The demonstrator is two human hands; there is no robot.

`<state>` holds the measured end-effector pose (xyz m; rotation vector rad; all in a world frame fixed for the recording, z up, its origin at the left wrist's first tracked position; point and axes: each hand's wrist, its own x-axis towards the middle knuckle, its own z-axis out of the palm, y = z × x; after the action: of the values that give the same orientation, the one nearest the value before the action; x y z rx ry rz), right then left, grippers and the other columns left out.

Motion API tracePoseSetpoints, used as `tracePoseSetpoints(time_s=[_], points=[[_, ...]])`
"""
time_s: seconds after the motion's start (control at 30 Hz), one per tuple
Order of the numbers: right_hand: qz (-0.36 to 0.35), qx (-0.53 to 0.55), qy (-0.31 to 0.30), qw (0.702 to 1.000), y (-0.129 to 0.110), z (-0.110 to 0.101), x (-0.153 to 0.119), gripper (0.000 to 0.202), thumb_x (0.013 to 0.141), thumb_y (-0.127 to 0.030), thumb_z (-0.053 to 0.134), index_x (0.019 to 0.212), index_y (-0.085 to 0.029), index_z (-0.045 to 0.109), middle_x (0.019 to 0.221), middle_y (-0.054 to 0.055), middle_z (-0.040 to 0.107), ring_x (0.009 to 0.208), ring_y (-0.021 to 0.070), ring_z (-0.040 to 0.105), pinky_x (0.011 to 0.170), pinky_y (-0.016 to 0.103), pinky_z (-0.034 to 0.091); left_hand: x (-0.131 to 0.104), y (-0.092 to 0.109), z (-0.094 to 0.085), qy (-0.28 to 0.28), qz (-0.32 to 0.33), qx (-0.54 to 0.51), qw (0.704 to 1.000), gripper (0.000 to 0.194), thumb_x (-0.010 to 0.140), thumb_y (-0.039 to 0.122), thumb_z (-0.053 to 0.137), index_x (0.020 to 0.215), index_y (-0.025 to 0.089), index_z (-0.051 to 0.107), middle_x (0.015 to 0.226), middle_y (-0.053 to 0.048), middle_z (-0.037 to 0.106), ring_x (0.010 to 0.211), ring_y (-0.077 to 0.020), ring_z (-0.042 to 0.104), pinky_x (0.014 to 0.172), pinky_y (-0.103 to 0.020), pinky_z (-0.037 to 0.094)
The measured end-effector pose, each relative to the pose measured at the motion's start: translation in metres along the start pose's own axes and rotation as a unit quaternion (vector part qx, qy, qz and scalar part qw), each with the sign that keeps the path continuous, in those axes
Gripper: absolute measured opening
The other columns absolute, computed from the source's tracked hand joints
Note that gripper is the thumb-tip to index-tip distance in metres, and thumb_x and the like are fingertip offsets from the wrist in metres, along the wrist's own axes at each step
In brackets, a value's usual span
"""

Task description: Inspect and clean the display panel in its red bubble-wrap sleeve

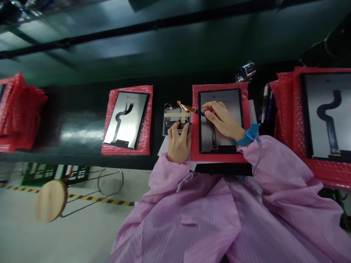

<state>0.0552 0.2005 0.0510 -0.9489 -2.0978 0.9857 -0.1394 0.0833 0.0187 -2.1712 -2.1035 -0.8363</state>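
My left hand (179, 144) rests its fingertips on the lower edge of a small dark device with pale tape strips (172, 114). My right hand (223, 119), with a blue strap (248, 134) at its wrist, is over a grey display panel (229, 97) on red bubble wrap (195, 146). Its bent fingers meet near the black end of a flex cable, whose orange part (188, 107) reaches across to the device. Whether the fingertips pinch the cable or lie on it is too small to tell. Below them a black ribbon (213, 137) runs down the panel.
To the left, another panel (128, 120) lies on red bubble wrap. A third panel (326, 128) tops a red stack at the right. Pens (264, 104) and a shiny metal object (246, 71) are nearby. More red wrap (23, 117) sits far left; a round stool (51, 201) stands below.
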Motion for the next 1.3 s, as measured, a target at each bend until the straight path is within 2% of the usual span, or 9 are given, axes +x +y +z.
tracePoseSetpoints(time_s=[0.13,0.57,0.73,0.83,0.93,1.0,1.07,1.2,1.3], points=[[-0.002,0.000,0.003,1.000,0.001,0.000,0.001,0.056,0.103,-0.068,0.031,0.116,-0.022,0.060,0.110,0.007,0.068,0.103,0.0234,0.053,0.097,0.041,0.042,0.001,-0.001,0.001,0.000,0.010,0.004,1.000,0.038,0.102,0.026,0.045,0.131,0.014,0.066,0.131,-0.022,0.053,0.123,-0.0326,0.052,0.109,-0.053,0.047],[-0.010,-0.006,0.010,1.000,0.002,0.000,0.000,0.056,0.103,-0.066,0.030,0.118,-0.021,0.060,0.112,0.008,0.068,0.104,0.0241,0.053,0.099,0.043,0.044,0.001,-0.002,0.003,-0.004,-0.010,0.009,1.000,0.040,0.101,0.027,0.045,0.132,0.016,0.068,0.133,-0.020,0.054,0.122,-0.0317,0.052,0.110,-0.051,0.045],[-0.010,-0.078,0.052,0.996,-0.003,-0.014,-0.004,0.050,0.104,-0.057,0.034,0.123,-0.018,0.060,0.118,0.012,0.067,0.112,0.0284,0.054,0.103,0.048,0.044,0.003,-0.003,0.004,-0.005,-0.004,0.029,1.000,0.040,0.102,0.026,0.042,0.132,0.017,0.067,0.133,-0.019,0.056,0.123,-0.0312,0.054,0.108,-0.050,0.048],[0.037,-0.168,0.112,0.979,-0.011,-0.032,-0.029,0.042,0.101,-0.050,0.043,0.121,-0.018,0.060,0.118,0.014,0.067,0.112,0.0323,0.057,0.104,0.055,0.044,0.000,-0.001,-0.001,0.005,0.002,0.014,1.000,0.040,0.103,0.028,0.042,0.131,0.014,0.066,0.134,-0.021,0.059,0.123,-0.0314,0.056,0.109,-0.050,0.048],[0.131,-0.218,0.147,0.956,-0.019,-0.042,-0.074,0.042,0.099,-0.049,0.045,0.120,-0.016,0.061,0.110,0.017,0.068,0.104,0.0347,0.061,0.098,0.058,0.048,-0.009,0.012,-0.009,0.018,0.016,-0.031,0.999,0.038,0.105,0.028,0.039,0.129,0.014,0.064,0.134,-0.020,0.062,0.125,-0.0291,0.058,0.110,-0.050,0.048],[0.178,-0.225,0.132,0.949,-0.022,-0.039,-0.103,0.049,0.098,-0.053,0.045,0.122,-0.014,0.061,0.110,0.020,0.068,0.101,0.0367,0.062,0.095,0.060,0.050,-0.018,0.025,-0.011,0.002,0.030,-0.061,0.998,0.037,0.106,0.030,0.038,0.130,0.015,0.063,0.133,-0.017,0.065,0.126,-0.0271,0.060,0.111,-0.048,0.049],[0.190,-0.222,0.128,0.948,-0.024,-0.030,-0.123,0.055,0.097,-0.056,0.045,0.129,-0.013,0.059,0.118,0.022,0.067,0.107,0.0386,0.061,0.097,0.062,0.049,-0.025,0.037,-0.009,-0.022,0.045,-0.071,0.996,0.038,0.107,0.031,0.039,0.132,0.015,0.061,0.133,-0.017,0.067,0.126,-0.0271,0.061,0.110,-0.047,0.050],[0.214,-0.182,0.168,0.945,-0.023,-0.010,-0.131,0.067,0.094,-0.062,0.048,0.142,-0.014,0.050,0.129,0.023,0.063,0.119,0.0401,0.057,0.104,0.067,0.043,-0.031,0.049,-0.001,-0.028,0.081,-0.053,0.995,0.041,0.107,0.029,0.040,0.137,0.008,0.056,0.134,-0.022,0.067,0.129,-0.0311,0.061,0.111,-0.051,0.049],[0.267,-0.075,0.208,0.938,-0.025,-0.011,-0.126,0.067,0.088,-0.063,0.056,0.139,-0.019,0.052,0.127,0.018,0.063,0.118,0.0368,0.057,0.104,0.066,0.046,-0.029,0.046,0.000,-0.037,0.082,-0.054,0.994,0.044,0.107,0.031,0.038,0.140,0.006,0.054,0.134,-0.023,0.067,0.127,-0.0317,0.062,0.110,-0.052,0.049]])
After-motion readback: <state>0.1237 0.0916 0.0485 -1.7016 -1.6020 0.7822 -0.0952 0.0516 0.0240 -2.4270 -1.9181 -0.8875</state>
